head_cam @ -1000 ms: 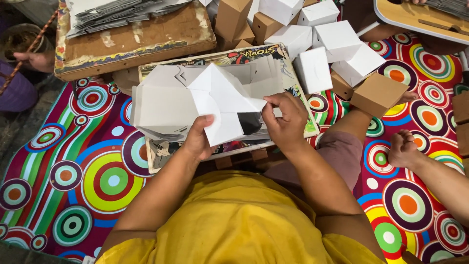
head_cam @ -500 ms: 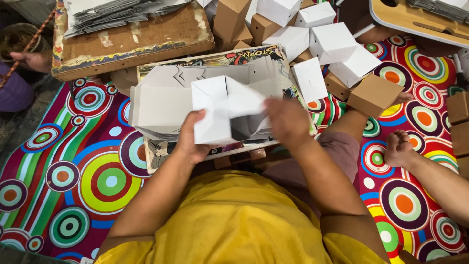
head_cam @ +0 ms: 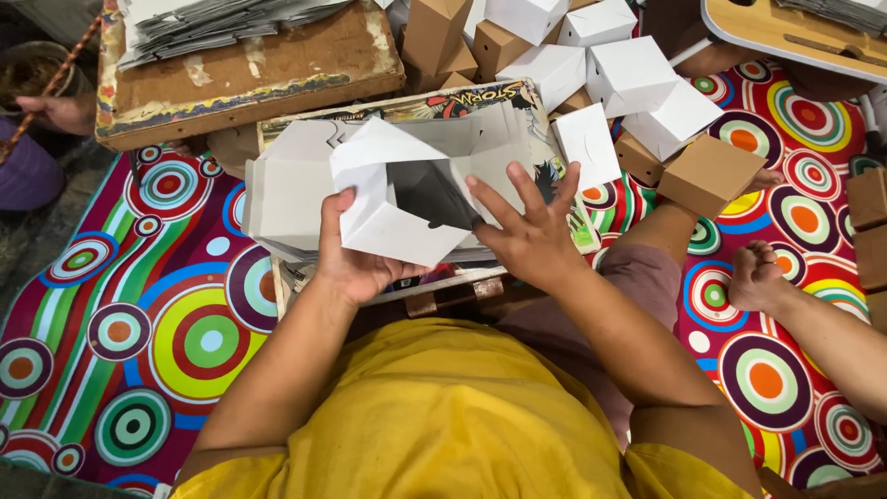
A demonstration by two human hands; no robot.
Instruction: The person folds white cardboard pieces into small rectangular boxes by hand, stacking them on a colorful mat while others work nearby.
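A person in a yellow shirt sits on a floor mat (head_cam: 139,333) printed with bright concentric circles, holding a half-folded white cardboard box (head_cam: 402,208) over a low printed board (head_cam: 480,102). The left hand (head_cam: 356,263) has its grip closed on the box's lower left corner, thumb up along the side panel and fingers underneath. The right hand (head_cam: 527,231) is spread wide, fingers fanned, its fingertips pressing against the box's right edge beside the dark open interior; it clasps nothing. The box is tilted, one triangular flap standing up at the top.

Beneath the box lies a stack of flat white carton blanks (head_cam: 286,189), thin and matte; their number cannot be made out from this angle. Beyond the board, a heap of finished boxes (head_cam: 610,65) holds at least five white cubes and about four brown ones, smooth-sided and square-edged, with one brown box (head_cam: 710,174) resting near the person's knee. A worn wooden board (head_cam: 249,74) at upper left carries a sheaf of grey flattened sheets (head_cam: 212,23). One bare foot (head_cam: 753,277) rests on the mat at right. Another person's hand (head_cam: 60,113) shows at the far left edge.
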